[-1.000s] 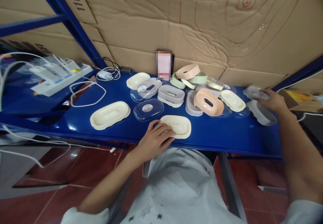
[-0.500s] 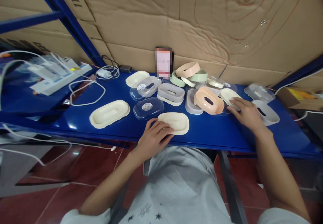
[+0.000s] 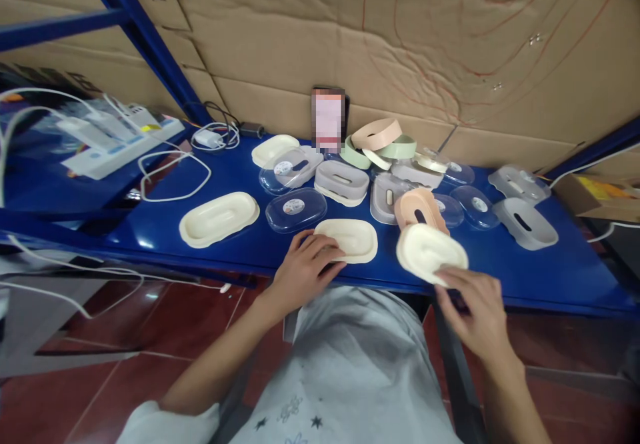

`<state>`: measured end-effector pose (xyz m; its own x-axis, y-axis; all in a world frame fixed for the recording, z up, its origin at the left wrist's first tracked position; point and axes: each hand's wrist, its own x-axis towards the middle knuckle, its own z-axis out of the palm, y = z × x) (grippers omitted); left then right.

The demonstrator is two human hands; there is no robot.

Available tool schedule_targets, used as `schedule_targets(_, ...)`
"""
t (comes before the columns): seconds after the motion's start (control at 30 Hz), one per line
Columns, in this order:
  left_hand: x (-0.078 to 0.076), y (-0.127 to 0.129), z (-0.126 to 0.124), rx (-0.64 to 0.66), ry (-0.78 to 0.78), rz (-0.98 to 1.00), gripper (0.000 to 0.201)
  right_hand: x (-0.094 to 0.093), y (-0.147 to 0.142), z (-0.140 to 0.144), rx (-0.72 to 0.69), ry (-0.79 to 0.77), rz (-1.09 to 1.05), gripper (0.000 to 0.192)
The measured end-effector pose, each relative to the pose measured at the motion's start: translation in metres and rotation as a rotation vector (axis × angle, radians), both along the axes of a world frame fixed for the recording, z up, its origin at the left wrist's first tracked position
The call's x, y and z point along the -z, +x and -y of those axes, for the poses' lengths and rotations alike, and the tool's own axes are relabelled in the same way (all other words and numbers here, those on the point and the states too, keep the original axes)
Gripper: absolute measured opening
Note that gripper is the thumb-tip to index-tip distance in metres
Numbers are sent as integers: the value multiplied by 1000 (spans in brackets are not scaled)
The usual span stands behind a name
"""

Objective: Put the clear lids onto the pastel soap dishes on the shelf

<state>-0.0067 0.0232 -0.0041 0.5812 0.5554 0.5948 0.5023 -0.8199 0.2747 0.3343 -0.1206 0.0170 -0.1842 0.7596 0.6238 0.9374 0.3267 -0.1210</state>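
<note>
My right hand (image 3: 473,304) pinches a cream oval tray (image 3: 431,252) by its near right end, lifted above the table's front edge. That tray partly covers a peach slotted oval piece (image 3: 419,207). My left hand (image 3: 311,263) has its fingers and thumb closed about the left end of another cream oval tray (image 3: 353,239), which lies on the table. A third cream tray (image 3: 219,219) lies further left. Just behind the left hand is a clear oval lid (image 3: 296,209) with a round sticker. A grey slotted piece (image 3: 342,179) sits on a cream tray behind that.
Peach and green rings (image 3: 376,135) are piled at the back beside a propped phone (image 3: 329,119). Grey slotted pieces (image 3: 526,223) and clear lids (image 3: 475,207) lie to the right on the blue table (image 3: 370,281). A power strip (image 3: 120,147) and white cables (image 3: 175,176) occupy the left.
My right hand has picked up the cream tray from among the right-hand pieces and brought it nearer and leftward. Clear lids now show where it lay. My left hand stays on its tray.
</note>
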Motion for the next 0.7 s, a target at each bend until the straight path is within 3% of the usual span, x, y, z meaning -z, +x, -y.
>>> schedule_targets(0.23,-2,2,1,-53,0,16,7,6,-34,-10,-164,-72,18,28)
schedule_targets(0.33,-5,4,5,-81,86,43,25,8,-40,-8,-189,-49,16,32)
schedule_targets(0.4,-7,5,9,17,143,9,41,10,-41,-6,-233,-47,0,36)
schedule_targets(0.5,-5,8,13,193,158,-89,40,12,-35,-9,-292,-76,-26,35)
schedule_targets(0.6,-2,9,14,239,135,-81,38,10,-19,-24,-219,-137,-75,48)
schedule_targets(0.7,1,7,15,235,126,-77,34,8,-5,-38,-93,-216,-26,43)
